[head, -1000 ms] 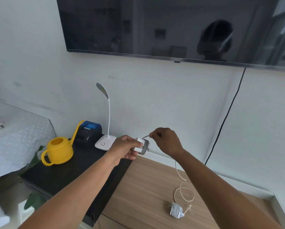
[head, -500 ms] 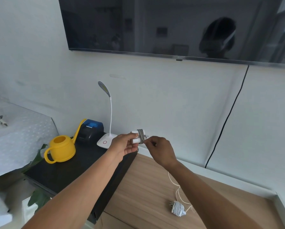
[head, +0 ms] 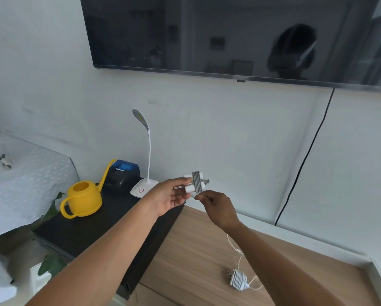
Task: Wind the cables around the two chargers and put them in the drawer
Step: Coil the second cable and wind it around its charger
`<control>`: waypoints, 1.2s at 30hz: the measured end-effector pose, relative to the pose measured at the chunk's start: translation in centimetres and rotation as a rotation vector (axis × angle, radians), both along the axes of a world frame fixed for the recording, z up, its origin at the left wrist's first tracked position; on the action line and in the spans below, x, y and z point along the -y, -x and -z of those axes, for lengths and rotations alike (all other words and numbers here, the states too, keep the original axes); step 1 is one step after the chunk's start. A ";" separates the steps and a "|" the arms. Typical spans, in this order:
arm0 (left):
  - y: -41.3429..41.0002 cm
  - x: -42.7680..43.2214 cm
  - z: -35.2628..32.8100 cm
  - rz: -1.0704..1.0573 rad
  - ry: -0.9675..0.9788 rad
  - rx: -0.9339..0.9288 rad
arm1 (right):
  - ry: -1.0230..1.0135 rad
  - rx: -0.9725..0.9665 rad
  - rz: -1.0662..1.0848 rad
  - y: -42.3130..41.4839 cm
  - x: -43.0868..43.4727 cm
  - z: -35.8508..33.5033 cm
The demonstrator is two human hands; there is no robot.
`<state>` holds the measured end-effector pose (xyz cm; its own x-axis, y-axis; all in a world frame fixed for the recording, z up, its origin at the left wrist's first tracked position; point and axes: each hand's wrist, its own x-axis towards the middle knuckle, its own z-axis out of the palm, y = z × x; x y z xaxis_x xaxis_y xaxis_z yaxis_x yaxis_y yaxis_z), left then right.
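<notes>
Charger (head: 190, 184), wrapped in grey cable (head: 197, 183), pinched in my left hand (head: 169, 197) above the worktop (head: 196, 250) to steady it while my right hand (head: 216, 208) pinches the cable's end; second charger (head: 238, 282) lies on that worktop.

1. A plain white wall (head: 229, 133) fills the back, evenly lit.
2. A dark, switched-off television (head: 207, 34) hangs on it; a black cable (head: 306, 155) runs down the wall below its right part.
3. A light wooden tabletop (head: 196, 257) meets the wall.
4. To its left, a black cabinet (head: 79, 230) carries a yellow watering can (head: 84, 200), a small black-and-blue printer (head: 123, 175) and a white desk lamp (head: 148, 151).
5. Far left, a white patterned cloth (head: 26, 184) covers a surface, with green leaves (head: 50, 208) below.
</notes>
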<state>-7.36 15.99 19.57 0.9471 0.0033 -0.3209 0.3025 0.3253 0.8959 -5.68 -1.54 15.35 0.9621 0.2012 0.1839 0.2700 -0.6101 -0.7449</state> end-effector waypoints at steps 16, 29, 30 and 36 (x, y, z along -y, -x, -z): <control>0.4 0.2 -0.9 0.293 -0.475 0.094 | 0.067 -0.032 0.014 -2.6 2.2 -3.9; -0.7 -0.7 0.7 0.014 -0.468 0.068 | -0.029 0.023 0.016 0.3 -0.1 -4.3; -0.7 -0.8 0.8 -0.003 -0.455 0.064 | -0.029 0.025 0.012 0.6 -0.3 -4.0; -0.6 -1.0 1.3 -0.080 -0.284 0.039 | -0.062 0.030 -0.004 1.2 -1.0 -2.2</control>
<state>-6.81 16.97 18.30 0.9517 0.1632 -0.2599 0.2496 0.0812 0.9649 -6.90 -0.50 17.54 0.9551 0.1923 0.2253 0.2953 -0.5618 -0.7728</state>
